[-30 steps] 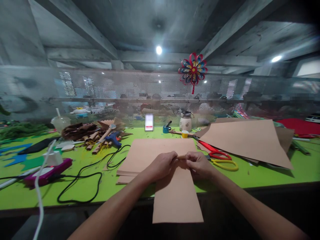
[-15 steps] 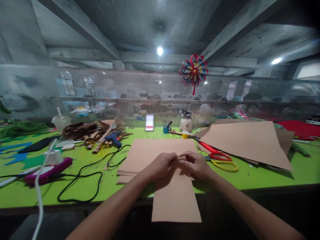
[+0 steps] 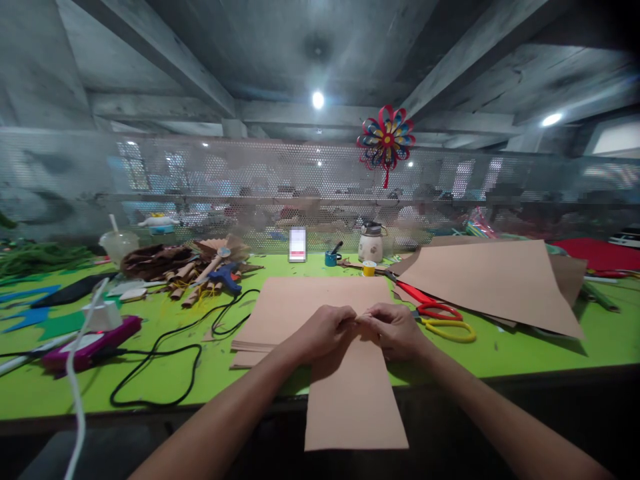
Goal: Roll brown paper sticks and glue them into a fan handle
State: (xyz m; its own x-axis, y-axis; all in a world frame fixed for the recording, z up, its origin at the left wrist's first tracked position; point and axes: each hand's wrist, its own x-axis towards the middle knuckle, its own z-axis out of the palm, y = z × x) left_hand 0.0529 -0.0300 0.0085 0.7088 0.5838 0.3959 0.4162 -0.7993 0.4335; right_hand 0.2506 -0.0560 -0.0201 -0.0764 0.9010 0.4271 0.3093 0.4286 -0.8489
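Note:
A long strip of brown kraft paper [image 3: 353, 407] hangs past the table's front edge toward me. Its far end is pinched between the closed fingers of my left hand [image 3: 327, 331] and my right hand [image 3: 395, 330], which meet almost fingertip to fingertip. The fingers partly hide that end, and I cannot make out how it is bent there. Beneath and beyond my hands lies a stack of brown paper sheets [image 3: 290, 303] on the green table. Just right of my right hand rest scissors with red handles [image 3: 440, 311] and scissors with yellow handles [image 3: 450, 330].
Large brown sheets [image 3: 490, 280] lie at the right. A blue glue gun [image 3: 225, 277], its black cable [image 3: 193, 360] and a purple power strip [image 3: 93, 343] are at the left. Toward the back stand a phone [image 3: 297, 245], a thread spool [image 3: 369, 269] and a jar [image 3: 371, 243].
The fingers of my right hand have closed further onto the paper's end, beside my left fingertips. The strip's near edge has shifted slightly toward me.

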